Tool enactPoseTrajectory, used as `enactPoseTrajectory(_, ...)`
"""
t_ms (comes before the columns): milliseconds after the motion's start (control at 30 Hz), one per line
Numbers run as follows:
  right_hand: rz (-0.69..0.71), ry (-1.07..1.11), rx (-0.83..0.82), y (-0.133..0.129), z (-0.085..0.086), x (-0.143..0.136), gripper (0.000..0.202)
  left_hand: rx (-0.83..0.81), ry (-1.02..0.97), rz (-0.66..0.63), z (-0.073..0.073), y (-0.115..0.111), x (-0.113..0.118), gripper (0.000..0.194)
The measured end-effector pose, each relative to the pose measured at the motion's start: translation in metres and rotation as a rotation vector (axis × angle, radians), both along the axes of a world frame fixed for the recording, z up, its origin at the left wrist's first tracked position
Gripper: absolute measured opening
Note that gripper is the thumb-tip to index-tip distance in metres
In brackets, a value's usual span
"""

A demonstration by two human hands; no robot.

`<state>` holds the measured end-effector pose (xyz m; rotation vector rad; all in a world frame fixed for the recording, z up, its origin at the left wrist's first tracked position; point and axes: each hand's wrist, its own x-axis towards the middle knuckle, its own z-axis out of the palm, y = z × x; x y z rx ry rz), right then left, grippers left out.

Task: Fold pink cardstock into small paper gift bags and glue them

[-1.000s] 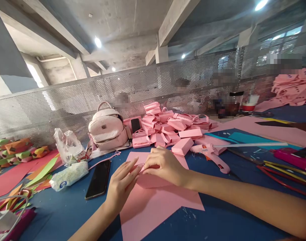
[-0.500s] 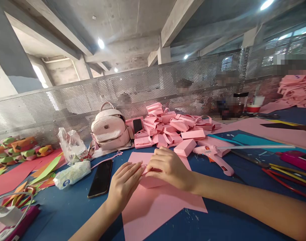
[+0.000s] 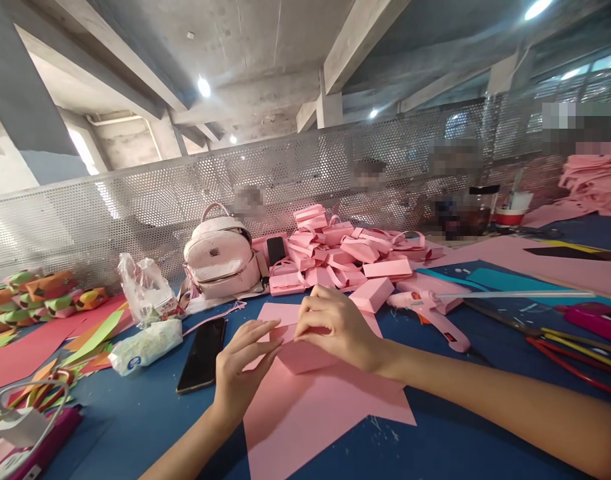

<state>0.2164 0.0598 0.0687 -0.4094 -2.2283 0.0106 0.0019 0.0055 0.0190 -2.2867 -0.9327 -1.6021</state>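
A small folded pink paper box [image 3: 305, 358] sits on larger pink paper [image 3: 295, 420] in the middle of the blue table. My left hand [image 3: 243, 367] pinches the box's left end between thumb and fingers. From above and behind, my right hand [image 3: 340, 333] grips its upper edge, fingers bent and thumb pressed in. Fingers cover the far side and part of the top. Just past my right hand lies another pink box [image 3: 371, 295]; a pink glue gun [image 3: 430, 310] rests to its right.
Behind my hands, pink paper boxes [image 3: 335, 250] are heaped beside a pale pink backpack [image 3: 220, 257]. A black phone [image 3: 201, 357] and a tissue pack [image 3: 148, 347] lie left. Scissors [image 3: 560, 347] lie right, a power strip [image 3: 45, 443] front left. A perforated metal screen [image 3: 295, 167] stands behind.
My left thumb and fingers have spread a little apart at the box's end. My right hand has shifted slightly up, uncovering more of the box's top.
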Motion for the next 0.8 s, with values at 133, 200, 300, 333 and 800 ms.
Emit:
enactPoseTrajectory(133,0.005,-0.009,-0.004,0.004,-0.002,-0.001,0.014,-0.064,-0.036,-0.025,0.004,-0.003,0.002,0.013)
enactPoseTrajectory(200,0.016,-0.007,0.003,0.004,-0.003,-0.001,0.013,-0.065,-0.030,-0.029,0.005,-0.004,0.001,0.013)
enactPoseTrajectory(300,0.025,-0.003,-0.002,0.004,-0.001,-0.001,0.013,-0.208,-0.090,-0.041,0.003,-0.003,-0.001,0.011)
enactPoseTrajectory(333,0.027,0.003,-0.011,0.004,-0.001,0.000,0.014,-0.292,-0.148,-0.069,0.001,-0.001,-0.002,0.011)
enactPoseTrajectory(800,0.075,0.201,-0.370,0.006,-0.003,-0.002,0.014,-0.785,-0.366,-0.246,-0.017,0.008,0.004,0.046)
